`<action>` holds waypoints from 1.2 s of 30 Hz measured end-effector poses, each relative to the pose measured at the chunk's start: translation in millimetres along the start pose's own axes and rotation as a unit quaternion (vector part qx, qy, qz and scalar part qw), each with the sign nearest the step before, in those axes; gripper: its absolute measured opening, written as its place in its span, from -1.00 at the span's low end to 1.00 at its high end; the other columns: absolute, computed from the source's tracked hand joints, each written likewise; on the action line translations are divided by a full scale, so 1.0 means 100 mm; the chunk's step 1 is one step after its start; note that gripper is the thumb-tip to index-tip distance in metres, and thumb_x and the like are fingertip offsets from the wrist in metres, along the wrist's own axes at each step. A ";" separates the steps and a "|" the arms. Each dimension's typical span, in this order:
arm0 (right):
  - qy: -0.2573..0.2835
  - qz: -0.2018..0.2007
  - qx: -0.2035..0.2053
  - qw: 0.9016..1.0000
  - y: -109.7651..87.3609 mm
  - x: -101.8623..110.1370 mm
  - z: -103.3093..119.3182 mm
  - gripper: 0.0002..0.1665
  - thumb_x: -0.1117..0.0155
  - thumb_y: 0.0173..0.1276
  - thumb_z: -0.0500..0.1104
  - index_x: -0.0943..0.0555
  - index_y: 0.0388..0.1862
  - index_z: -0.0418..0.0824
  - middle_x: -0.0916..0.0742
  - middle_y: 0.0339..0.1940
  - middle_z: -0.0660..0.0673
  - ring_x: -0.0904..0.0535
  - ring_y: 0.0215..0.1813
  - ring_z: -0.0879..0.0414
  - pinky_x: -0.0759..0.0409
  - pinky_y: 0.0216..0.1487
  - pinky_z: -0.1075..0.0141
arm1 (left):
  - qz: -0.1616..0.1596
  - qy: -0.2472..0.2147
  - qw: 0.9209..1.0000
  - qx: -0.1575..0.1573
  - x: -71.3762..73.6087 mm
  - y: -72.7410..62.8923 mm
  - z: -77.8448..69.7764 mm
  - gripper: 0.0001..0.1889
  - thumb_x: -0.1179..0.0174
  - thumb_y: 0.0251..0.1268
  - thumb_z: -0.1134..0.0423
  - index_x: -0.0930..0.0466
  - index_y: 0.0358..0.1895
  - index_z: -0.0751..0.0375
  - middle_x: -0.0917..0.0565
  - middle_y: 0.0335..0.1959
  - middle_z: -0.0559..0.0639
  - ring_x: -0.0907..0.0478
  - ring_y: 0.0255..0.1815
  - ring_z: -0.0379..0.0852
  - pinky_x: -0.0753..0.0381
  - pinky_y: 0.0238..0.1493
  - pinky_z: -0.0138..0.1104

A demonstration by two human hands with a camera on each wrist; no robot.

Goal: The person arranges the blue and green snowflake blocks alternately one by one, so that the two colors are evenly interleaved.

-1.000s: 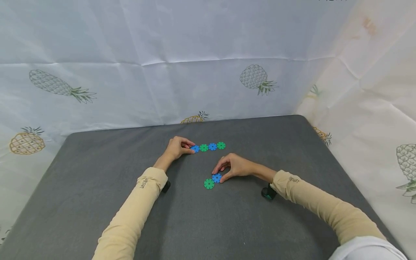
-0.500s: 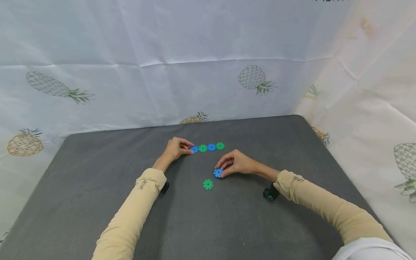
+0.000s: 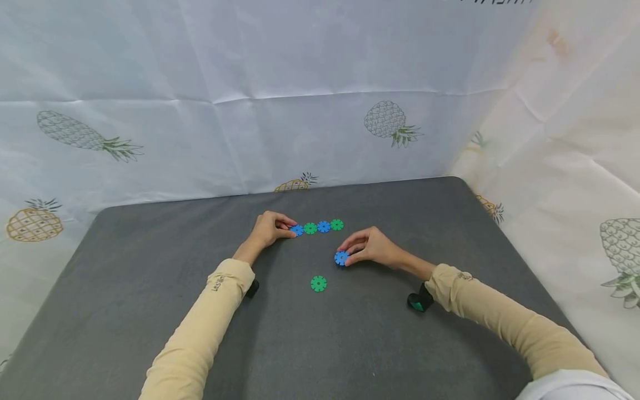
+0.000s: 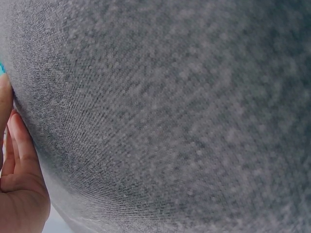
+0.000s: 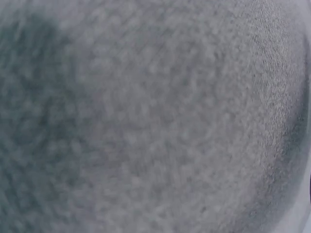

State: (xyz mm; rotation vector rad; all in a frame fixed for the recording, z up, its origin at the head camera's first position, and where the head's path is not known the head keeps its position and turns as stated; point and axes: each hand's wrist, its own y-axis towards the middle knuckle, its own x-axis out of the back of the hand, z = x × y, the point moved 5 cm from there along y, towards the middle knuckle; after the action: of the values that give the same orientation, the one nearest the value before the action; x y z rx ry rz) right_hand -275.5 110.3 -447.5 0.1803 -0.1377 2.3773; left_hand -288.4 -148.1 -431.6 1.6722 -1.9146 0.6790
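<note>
In the head view, a row of notched interlocking discs lies on the grey table, blue and green by turns. My left hand (image 3: 267,229) pinches the blue disc (image 3: 298,229) at the row's left end between thumb and fingers. In the left wrist view a sliver of that blue disc (image 4: 2,69) shows at the left edge, by the thumb. My right hand (image 3: 372,246) holds another blue disc (image 3: 341,258) by its edge, just in front of the row's right end. A loose green disc (image 3: 318,284) lies nearer to me. The right wrist view shows only cloth.
The row goes on with a green disc (image 3: 310,228), a blue disc (image 3: 324,226) and a green disc (image 3: 337,224). Dark grey cloth covers the table (image 3: 165,311). A white pineapple-print curtain (image 3: 200,139) hangs behind its far edge.
My right hand has taken the blue disc from beside the loose green one and carried it away from me and rightward, towards the row. My left hand has stayed at the row's left end.
</note>
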 end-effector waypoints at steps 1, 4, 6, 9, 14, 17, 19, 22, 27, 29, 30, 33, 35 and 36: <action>0.002 -0.005 -0.001 1.000 0.00 0.01 0.00 -0.58 -0.50 0.04 -0.37 -0.65 -0.08 -0.46 -0.73 -0.09 -0.28 -0.70 -0.12 0.02 -0.63 -0.09 0.19 | 0.000 0.000 1.000 0.001 0.00 0.00 0.00 -0.74 -0.44 0.05 0.35 -0.74 -0.15 0.32 -0.69 -0.40 0.08 -0.57 -0.37 -0.08 -0.49 -0.32 -0.37; 0.005 -0.018 -0.002 1.000 -0.02 0.05 0.00 -0.57 -0.50 0.03 -0.37 -0.64 -0.08 -0.47 -0.73 -0.10 -0.27 -0.70 -0.13 0.04 -0.63 -0.10 0.20 | 0.000 0.002 1.000 0.000 0.00 0.01 0.02 -0.74 -0.43 0.05 0.34 -0.74 -0.15 0.32 -0.69 -0.41 0.06 -0.55 -0.39 -0.11 -0.48 -0.31 -0.37; 0.008 -0.028 -0.004 1.000 -0.03 0.08 0.00 -0.57 -0.50 0.03 -0.37 -0.64 -0.08 -0.48 -0.73 -0.10 -0.25 -0.70 -0.14 0.06 -0.63 -0.09 0.20 | 0.000 0.002 1.000 0.002 0.00 0.02 0.03 -0.75 -0.44 0.05 0.34 -0.75 -0.15 0.31 -0.69 -0.42 0.05 -0.55 -0.40 -0.13 -0.47 -0.32 -0.37; 0.012 -0.040 -0.006 0.999 -0.05 0.12 -0.01 -0.57 -0.50 0.03 -0.37 -0.64 -0.08 -0.47 -0.74 -0.10 -0.23 -0.70 -0.14 0.06 -0.63 -0.09 0.20 | 0.001 0.008 1.000 -0.001 0.00 0.02 0.02 -0.74 -0.43 0.05 0.34 -0.74 -0.15 0.32 -0.69 -0.42 0.04 -0.54 -0.40 -0.13 -0.47 -0.32 -0.37; 0.014 -0.051 -0.001 0.999 -0.08 0.19 -0.02 -0.58 -0.48 0.06 -0.37 -0.63 -0.08 -0.48 -0.74 -0.10 -0.23 -0.70 -0.10 0.05 -0.62 -0.08 0.19 | 0.007 0.019 1.000 -0.006 0.00 0.00 -0.03 -0.74 -0.43 0.06 0.35 -0.73 -0.15 0.35 -0.69 -0.41 0.09 -0.56 -0.39 -0.09 -0.50 -0.31 -0.34; 0.012 -0.058 0.003 0.998 -0.09 0.23 -0.01 -0.58 -0.48 0.06 -0.37 -0.63 -0.08 -0.49 -0.74 -0.11 -0.24 -0.70 -0.09 0.06 -0.62 -0.07 0.18 | 0.010 0.030 0.999 -0.008 0.00 -0.01 -0.06 -0.74 -0.42 0.06 0.36 -0.73 -0.14 0.36 -0.69 -0.36 0.12 -0.57 -0.38 -0.07 -0.52 -0.30 -0.30; 0.012 -0.065 0.006 0.998 -0.10 0.26 0.00 -0.59 -0.48 0.06 -0.38 -0.62 -0.08 -0.49 -0.74 -0.11 -0.24 -0.70 -0.09 0.06 -0.62 -0.07 0.18 | 0.012 0.041 0.999 -0.008 0.00 -0.01 -0.08 -0.74 -0.42 0.07 0.36 -0.72 -0.13 0.35 -0.68 -0.33 0.12 -0.56 -0.37 -0.07 -0.53 -0.30 -0.28; 0.015 -0.076 0.008 0.997 -0.10 0.30 0.01 -0.59 -0.47 0.06 -0.40 -0.62 -0.09 -0.50 -0.74 -0.11 -0.26 -0.70 -0.10 0.06 -0.62 -0.07 0.18 | 0.013 0.053 0.998 -0.003 -0.01 -0.01 -0.08 -0.73 -0.41 0.08 0.34 -0.72 -0.12 0.33 -0.68 -0.28 0.12 -0.56 -0.35 -0.07 -0.54 -0.27 -0.27; 0.015 -0.089 0.008 0.996 -0.10 0.38 0.01 -0.59 -0.47 0.06 -0.41 -0.62 -0.08 -0.51 -0.75 -0.12 -0.24 -0.71 -0.12 0.07 -0.63 -0.11 0.22 | 0.011 0.061 0.998 -0.002 -0.01 0.00 -0.09 -0.73 -0.41 0.08 0.34 -0.72 -0.11 0.32 -0.69 -0.26 0.13 -0.58 -0.31 -0.05 -0.56 -0.24 -0.24; 0.018 -0.095 0.006 0.995 -0.11 0.42 0.00 -0.59 -0.46 0.06 -0.43 -0.62 -0.08 -0.52 -0.75 -0.14 -0.21 -0.71 -0.13 0.09 -0.63 -0.12 0.24 | 0.011 0.062 0.998 0.000 -0.01 0.00 -0.09 -0.72 -0.41 0.08 0.34 -0.73 -0.10 0.31 -0.69 -0.25 0.12 -0.59 -0.29 -0.04 -0.57 -0.22 -0.22; 0.023 -0.098 0.004 0.995 -0.10 0.45 -0.01 -0.59 -0.45 0.06 -0.44 -0.61 -0.07 -0.52 -0.76 -0.15 -0.19 -0.71 -0.14 0.09 -0.63 -0.12 0.24 | 0.012 0.063 0.998 -0.001 -0.02 0.00 -0.09 -0.72 -0.41 0.09 0.33 -0.72 -0.10 0.31 -0.69 -0.25 0.13 -0.60 -0.29 -0.03 -0.57 -0.22 -0.22; 0.036 -0.104 0.005 0.994 -0.10 0.52 -0.02 -0.60 -0.42 0.08 -0.47 -0.59 -0.06 -0.55 -0.76 -0.17 -0.14 -0.70 -0.16 0.11 -0.63 -0.11 0.23 | 0.012 0.063 0.998 0.001 -0.02 0.00 -0.09 -0.72 -0.41 0.10 0.33 -0.73 -0.09 0.29 -0.69 -0.23 0.13 -0.60 -0.26 -0.02 -0.57 -0.20 -0.21; 0.043 -0.111 0.009 0.993 -0.09 0.58 -0.03 -0.60 -0.41 0.08 -0.49 -0.58 -0.06 -0.56 -0.76 -0.18 -0.12 -0.70 -0.16 0.11 -0.64 -0.11 0.22 | 0.011 0.062 0.998 -0.001 -0.02 -0.01 -0.08 -0.72 -0.40 0.10 0.33 -0.72 -0.09 0.29 -0.69 -0.22 0.13 -0.60 -0.25 -0.02 -0.57 -0.19 -0.21; 0.044 -0.114 0.010 0.992 -0.08 0.60 -0.03 -0.60 -0.41 0.08 -0.49 -0.58 -0.06 -0.56 -0.76 -0.18 -0.12 -0.70 -0.16 0.11 -0.64 -0.11 0.21 | 0.010 0.062 0.998 -0.004 -0.01 -0.01 -0.08 -0.73 -0.40 0.11 0.33 -0.72 -0.09 0.30 -0.69 -0.22 0.13 -0.60 -0.26 -0.01 -0.57 -0.19 -0.21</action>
State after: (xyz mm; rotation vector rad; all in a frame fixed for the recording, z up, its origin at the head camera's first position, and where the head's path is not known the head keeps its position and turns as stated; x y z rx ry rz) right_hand -313.5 156.9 -439.9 0.0948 -0.0474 2.1559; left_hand -286.8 -142.1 -426.4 1.5690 -1.8470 0.7646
